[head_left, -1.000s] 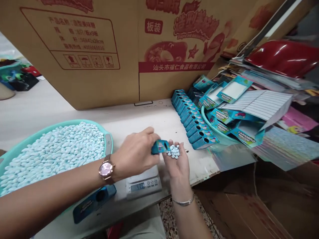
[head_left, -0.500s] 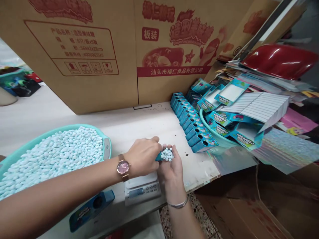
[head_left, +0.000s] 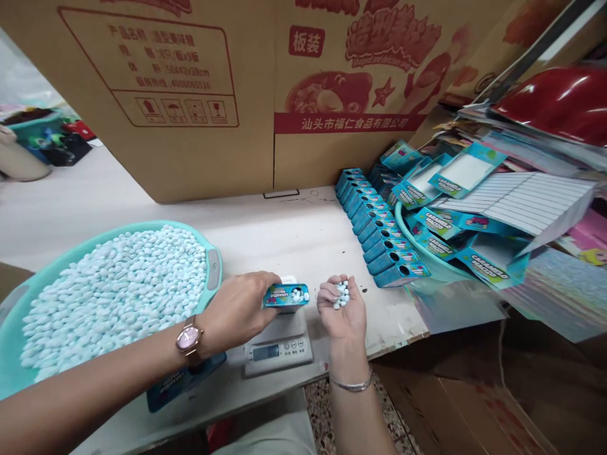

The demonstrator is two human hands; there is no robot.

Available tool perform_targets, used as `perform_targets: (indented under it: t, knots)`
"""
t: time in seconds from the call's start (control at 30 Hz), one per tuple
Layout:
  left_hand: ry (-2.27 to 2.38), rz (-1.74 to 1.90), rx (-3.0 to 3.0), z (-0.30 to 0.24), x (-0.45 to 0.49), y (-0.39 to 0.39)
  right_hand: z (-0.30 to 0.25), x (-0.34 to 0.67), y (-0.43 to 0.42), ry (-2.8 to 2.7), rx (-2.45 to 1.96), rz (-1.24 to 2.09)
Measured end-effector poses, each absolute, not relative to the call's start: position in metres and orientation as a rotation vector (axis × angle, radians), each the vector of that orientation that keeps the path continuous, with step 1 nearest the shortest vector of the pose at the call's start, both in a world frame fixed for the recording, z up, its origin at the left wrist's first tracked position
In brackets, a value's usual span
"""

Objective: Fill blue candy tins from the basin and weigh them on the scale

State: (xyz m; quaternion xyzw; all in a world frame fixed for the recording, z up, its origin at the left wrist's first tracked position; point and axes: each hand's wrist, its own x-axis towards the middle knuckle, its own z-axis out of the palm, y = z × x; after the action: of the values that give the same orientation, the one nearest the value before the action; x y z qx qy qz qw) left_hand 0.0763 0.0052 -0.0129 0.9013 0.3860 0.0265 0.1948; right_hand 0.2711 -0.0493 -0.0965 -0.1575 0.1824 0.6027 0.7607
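Observation:
My left hand, with a watch on its wrist, grips a small blue candy box by its left end. Pale blue candies show in the box's round hole. The box is over the weighing pan of a white digital scale; whether it touches the pan I cannot tell. Just right of it, my right hand is palm up, fingers curled around a small heap of pale blue candies. A turquoise basin full of the same candies stands at the left. Another blue box lies partly hidden under my left forearm.
A row of blue boxes with round holes stands beyond my right hand. Beside it, a turquoise basin holds unfilled-looking display cartons. A large cardboard carton blocks the back. A red bowl sits on stacked sheets.
My hands have moved apart. The candy box has come away from my right palm, tipped hole upward over the scale. Fewer candies show in my right hand, and the view has shifted.

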Motion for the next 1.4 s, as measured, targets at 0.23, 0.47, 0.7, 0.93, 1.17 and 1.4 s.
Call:
perform_targets:
  t: [0.23,0.47,0.7,0.93,1.17,1.4]
  knots:
    - [1.106,0.142,2.546,-0.01,0.049,-0.005,-0.104,0.288,-0.063,0.276,-0.357,1.314]
    - [1.137,0.438,2.395,0.016,0.021,-0.008,-0.11,0.3,-0.08,0.165,-0.461,1.257]
    - [1.159,0.44,2.406,0.014,0.0,-0.011,-0.109,0.298,-0.082,0.117,-0.506,1.273]
    - [1.111,0.387,2.466,0.012,0.002,-0.012,-0.108,0.298,-0.081,0.083,-0.534,1.275]
    - [1.034,0.33,2.456,0.011,0.022,-0.01,-0.093,0.287,-0.073,0.068,-0.556,1.257]
    - [0.817,0.297,2.694,0.006,0.06,-0.006,-0.059,0.262,-0.046,-0.01,-0.528,1.286]
